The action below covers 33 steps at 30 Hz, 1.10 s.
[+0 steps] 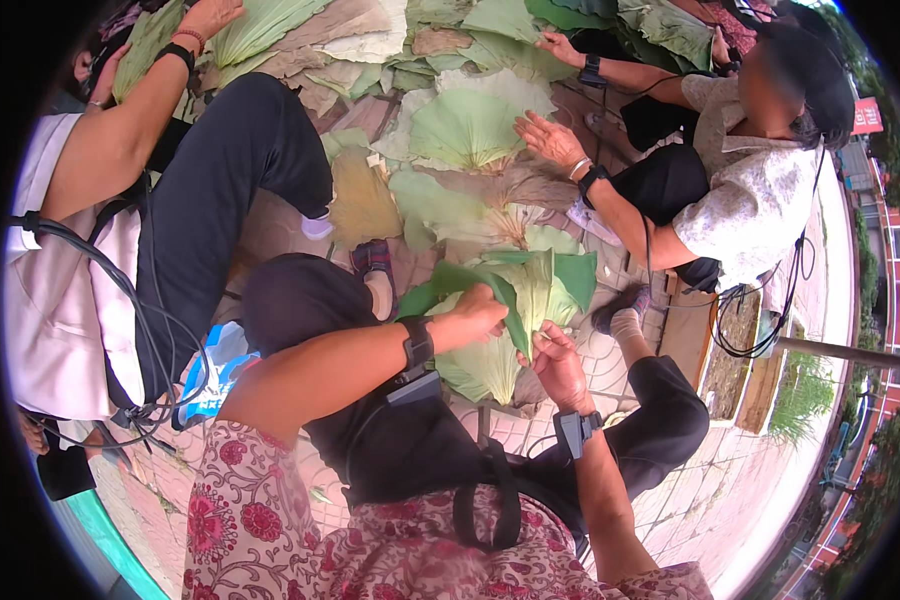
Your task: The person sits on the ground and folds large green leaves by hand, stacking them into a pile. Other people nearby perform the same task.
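A large green lotus leaf (537, 290), gathered into folds, is held between my hands above the paving. My left hand (476, 312) is closed on its left side, the fingers wrapped round a darker green fold. Lower down, my right hand (558, 362) pinches the narrow end of the same leaf. Below them on the ground lies a paler leaf (475, 375), partly covered by my left hand and the held leaf. Farther off, big flat lotus leaves (465, 125), green and dry brown, overlap in a long spread.
At the left sits a person in dark trousers (205, 205), hands on leaves at the far side. Another person in a patterned shirt (760, 215) sits at the right, one hand over the leaves. A blue-and-white bag (218, 372) and black cables (175, 310) are at the left, planters (735, 375) at the right.
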Each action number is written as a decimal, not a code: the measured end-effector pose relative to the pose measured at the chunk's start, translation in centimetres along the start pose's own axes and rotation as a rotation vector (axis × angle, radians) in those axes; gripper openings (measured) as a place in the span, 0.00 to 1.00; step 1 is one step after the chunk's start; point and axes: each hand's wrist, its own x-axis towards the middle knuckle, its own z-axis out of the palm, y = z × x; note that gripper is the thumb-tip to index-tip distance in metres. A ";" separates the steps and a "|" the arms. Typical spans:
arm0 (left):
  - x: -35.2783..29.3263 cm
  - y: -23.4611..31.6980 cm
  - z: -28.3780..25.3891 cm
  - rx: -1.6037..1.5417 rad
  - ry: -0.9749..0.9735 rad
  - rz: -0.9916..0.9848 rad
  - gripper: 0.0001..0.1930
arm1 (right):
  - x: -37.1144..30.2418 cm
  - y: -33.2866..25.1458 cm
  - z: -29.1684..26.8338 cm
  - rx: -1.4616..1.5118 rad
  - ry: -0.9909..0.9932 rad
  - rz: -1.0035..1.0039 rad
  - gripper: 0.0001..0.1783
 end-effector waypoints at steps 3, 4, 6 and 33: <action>0.5 0.1 -0.8 -0.054 0.053 0.138 0.10 | -0.3 1.2 -0.4 -0.206 0.121 -0.041 0.18; 1.2 -0.4 -1.0 0.087 0.104 0.195 0.10 | -0.3 1.1 1.0 -0.287 0.182 -0.048 0.21; 2.5 -0.9 -0.9 0.370 0.200 0.303 0.11 | 0.1 0.7 3.7 -0.420 0.330 -0.009 0.31; -2.4 0.4 0.7 -0.053 -0.120 -0.209 0.23 | 13.5 -12.5 11.9 -0.640 0.389 -0.919 0.08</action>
